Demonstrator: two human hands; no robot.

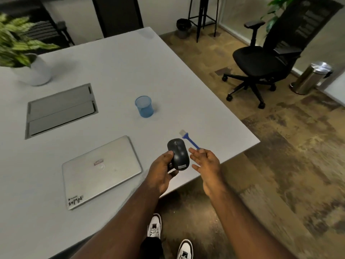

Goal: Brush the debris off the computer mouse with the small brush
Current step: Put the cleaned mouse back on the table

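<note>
My left hand [162, 171] holds a dark grey computer mouse [178, 154] above the table's near right corner, top side up, with the thumb on its left flank. A small brush [189, 139] with a blue handle and pale bristles lies on the table just right of the mouse, bristles pointing away from me. My right hand [207, 163] is beside the mouse with its fingers spread. Its fingertips reach the near end of the brush handle but are not wrapped around it.
A blue mesh cup [144, 106] stands farther back on the grey table [115, 68]. A closed silver laptop [100, 170] lies to the left, with a recessed cable hatch [60, 110] and a potted plant [28, 58] behind it. An office chair [261, 66] and a metal bin [310, 77] stand on the floor at right.
</note>
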